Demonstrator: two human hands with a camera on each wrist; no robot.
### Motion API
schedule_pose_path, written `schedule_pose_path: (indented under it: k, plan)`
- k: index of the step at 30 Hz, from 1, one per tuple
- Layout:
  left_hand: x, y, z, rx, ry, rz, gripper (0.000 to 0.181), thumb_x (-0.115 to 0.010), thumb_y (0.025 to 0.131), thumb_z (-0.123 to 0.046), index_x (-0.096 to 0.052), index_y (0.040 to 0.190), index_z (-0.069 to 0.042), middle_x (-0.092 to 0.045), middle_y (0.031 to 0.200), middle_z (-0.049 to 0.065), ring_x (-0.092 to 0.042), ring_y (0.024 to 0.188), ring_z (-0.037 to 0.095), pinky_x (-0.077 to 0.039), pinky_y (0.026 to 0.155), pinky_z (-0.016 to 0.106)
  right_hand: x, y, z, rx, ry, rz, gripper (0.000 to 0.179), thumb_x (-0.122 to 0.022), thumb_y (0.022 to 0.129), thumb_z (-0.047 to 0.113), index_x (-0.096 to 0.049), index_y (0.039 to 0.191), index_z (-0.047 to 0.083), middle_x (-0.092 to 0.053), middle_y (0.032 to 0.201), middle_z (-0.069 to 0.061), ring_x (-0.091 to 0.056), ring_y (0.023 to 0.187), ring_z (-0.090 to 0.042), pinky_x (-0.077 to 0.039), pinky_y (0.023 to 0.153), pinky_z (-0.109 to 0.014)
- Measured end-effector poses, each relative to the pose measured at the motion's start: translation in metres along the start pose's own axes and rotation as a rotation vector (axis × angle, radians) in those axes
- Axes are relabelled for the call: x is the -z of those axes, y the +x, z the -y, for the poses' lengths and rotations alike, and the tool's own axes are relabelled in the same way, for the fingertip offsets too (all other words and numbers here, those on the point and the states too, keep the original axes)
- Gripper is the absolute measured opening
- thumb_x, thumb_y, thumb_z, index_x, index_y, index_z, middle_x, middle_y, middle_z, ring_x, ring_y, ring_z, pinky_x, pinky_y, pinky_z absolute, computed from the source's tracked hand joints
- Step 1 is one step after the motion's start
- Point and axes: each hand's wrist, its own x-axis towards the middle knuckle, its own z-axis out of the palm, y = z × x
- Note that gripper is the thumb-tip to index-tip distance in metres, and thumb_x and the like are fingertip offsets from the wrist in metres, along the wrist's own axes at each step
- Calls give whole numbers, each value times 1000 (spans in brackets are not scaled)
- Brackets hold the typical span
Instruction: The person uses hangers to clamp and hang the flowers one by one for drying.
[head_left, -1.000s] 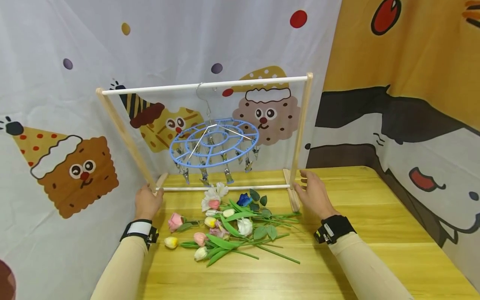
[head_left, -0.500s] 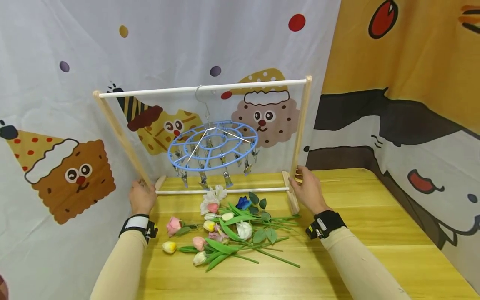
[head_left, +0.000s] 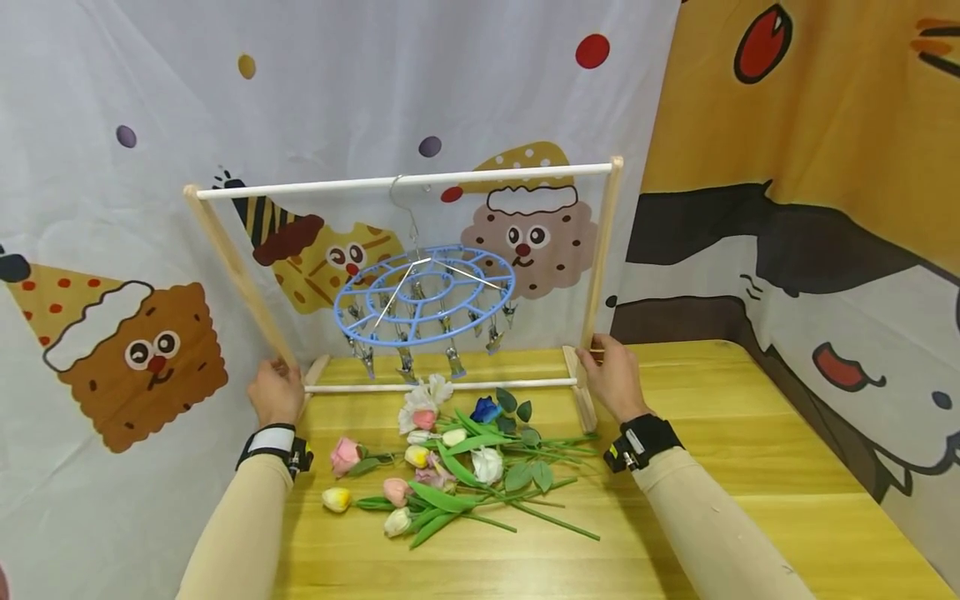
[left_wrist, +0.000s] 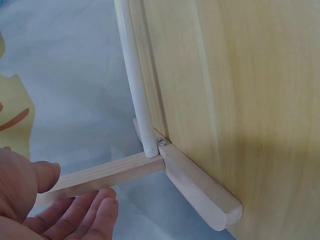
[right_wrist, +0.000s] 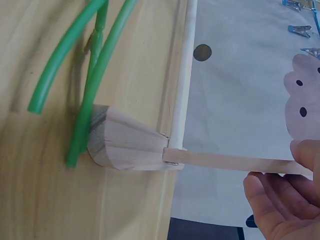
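A small wooden clothes rack [head_left: 600,250] with white crossbars stands at the table's far edge. My left hand [head_left: 276,393] holds the lower part of its left post [left_wrist: 120,170], which passes between thumb and fingers in the left wrist view. On the other side, my right hand [head_left: 613,379] grips the right post [right_wrist: 225,162] low down, thumb on one face and fingers on the opposite one. From the top bar hangs a round blue clip hanger [head_left: 424,315] by its metal hook. Several metal clips dangle beneath it, holding nothing.
Several artificial flowers, among them a white rose [head_left: 487,465], a pink rose [head_left: 346,456] and a yellow tulip [head_left: 337,499], lie on the wooden table [head_left: 697,508] in front of the rack. Green stems [right_wrist: 95,85] reach the right foot. A cartoon-printed curtain [head_left: 337,83] hangs close behind.
My left hand has moved slightly left and closed around the left post. The right hand has come inward onto the right post. The view has tipped slightly upward; the flowers lie as before.
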Motion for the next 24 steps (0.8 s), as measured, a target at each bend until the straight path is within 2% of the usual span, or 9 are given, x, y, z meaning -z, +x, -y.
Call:
schedule_pose_path:
  k: [5, 10, 15, 19, 24]
  plan:
    - [-2, -2, 0, 11, 27, -5, 39, -64, 118, -14, -62, 145, 14, -73, 138, 42, -60, 135, 63, -51, 120, 73, 1, -1, -3, -4, -16, -23, 31, -74, 116, 12, -73, 135, -12, -79, 130, -36, -82, 119, -54, -71, 98, -65]
    - [-3, -2, 0, -10, 27, -36, 36, -65, 117, -15, -64, 140, 13, -75, 132, 41, -63, 129, 63, -52, 116, 73, 4, 0, -8, 23, -46, -62, 26, -73, 115, 8, -72, 131, -13, -79, 125, -36, -83, 114, -54, -71, 96, -65]
    - [-2, -3, 1, -48, 32, -67, 33, -67, 117, -16, -67, 134, 12, -77, 126, 40, -67, 123, 63, -54, 112, 72, 10, 2, -9, 44, -66, -86, 24, -74, 113, 6, -73, 127, -14, -81, 121, -37, -83, 110, -55, -71, 92, -67]
    - [-2, -5, -1, -83, 30, -84, 29, -68, 116, -13, -69, 129, 13, -77, 121, 41, -69, 116, 62, -58, 104, 71, 16, 1, -13, 26, -82, -80, 25, -74, 113, 6, -73, 127, -14, -81, 119, -37, -83, 109, -54, -70, 92, -67]
    - [-4, -15, -6, -127, 21, -81, 25, -69, 115, -10, -70, 125, 13, -79, 115, 40, -74, 107, 60, -63, 93, 68, 25, 0, -24, 10, -84, -79, 26, -73, 114, 7, -72, 127, -15, -81, 118, -38, -82, 109, -54, -70, 91, -67]
